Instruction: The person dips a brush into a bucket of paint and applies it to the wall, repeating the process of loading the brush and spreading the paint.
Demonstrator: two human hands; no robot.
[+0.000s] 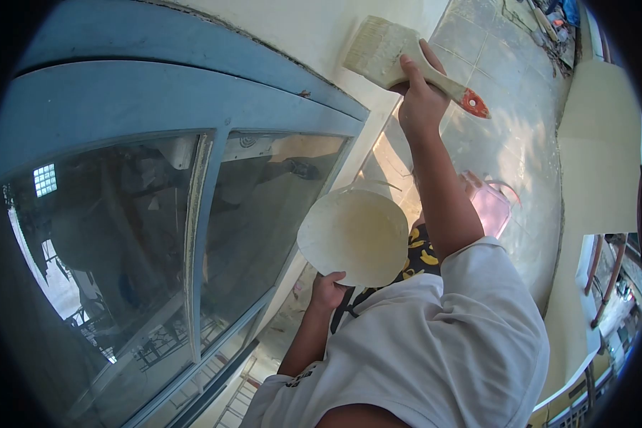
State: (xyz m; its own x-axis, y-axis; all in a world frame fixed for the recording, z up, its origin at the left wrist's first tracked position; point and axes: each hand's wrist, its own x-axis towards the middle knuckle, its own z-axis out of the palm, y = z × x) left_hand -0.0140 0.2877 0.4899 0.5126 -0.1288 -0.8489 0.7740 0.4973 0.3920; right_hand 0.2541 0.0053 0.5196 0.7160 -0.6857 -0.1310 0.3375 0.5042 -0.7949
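My right hand (pixel 422 103) is raised and wrapped round the handle of a wide paintbrush (pixel 389 51). Its pale bristles lie close to the cream wall (pixel 299 36) above the blue frame, and its red handle tip points away to the right. Lower down, my left hand (pixel 328 291) grips the near rim of a round paint bucket (pixel 353 239), with the thumb over the edge. Inside the bucket is cream-coloured paint, and a thin handle arches at its far side.
On the left stands a blue-framed window (pixel 210 185) with dark, reflecting glass. A tiled floor (pixel 531 135) runs along the right, with a pink plastic item (pixel 491 207) on it beside my legs. Beyond is a low cream wall (pixel 599 143); assorted clutter (pixel 546 25) lies at the top right.
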